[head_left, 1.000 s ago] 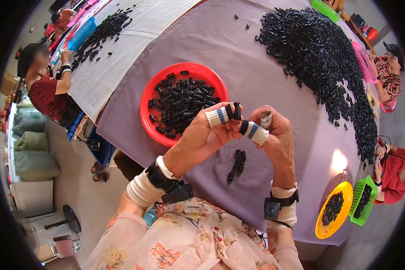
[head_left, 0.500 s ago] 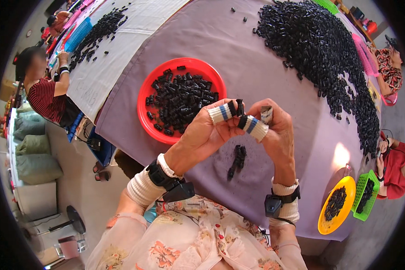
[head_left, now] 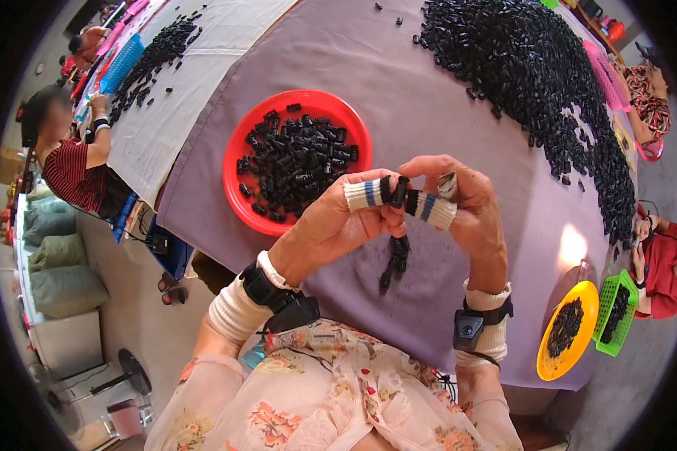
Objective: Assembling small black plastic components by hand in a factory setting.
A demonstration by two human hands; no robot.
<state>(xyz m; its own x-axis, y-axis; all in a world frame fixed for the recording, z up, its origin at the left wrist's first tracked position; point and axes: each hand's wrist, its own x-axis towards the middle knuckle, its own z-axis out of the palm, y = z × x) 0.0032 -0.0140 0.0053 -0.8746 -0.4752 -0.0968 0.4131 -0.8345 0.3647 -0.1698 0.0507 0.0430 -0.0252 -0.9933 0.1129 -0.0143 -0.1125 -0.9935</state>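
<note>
My left hand pinches a small black plastic part above the table, its fingers closed. My right hand is closed beside it, its fingertips close to the same part. Out of the right hand's fingers sticks a small flat silvery piece; its kind cannot be made out. White knitted finger sleeves with blue and black bands cover a finger on each hand. Below the hands, a few more black parts lie on the cloth. A red round tray holding many black parts stands next to my left hand.
A large heap of black parts spreads over the purple cloth at the far right. A yellow plate and a green basket with parts stand at the right edge. Other people sit around the tables, one in a striped shirt at left.
The black part between my hands has turned more upright. My right hand has shifted slightly right, and its silvery piece is tilted differently. The whole view has shifted a little.
</note>
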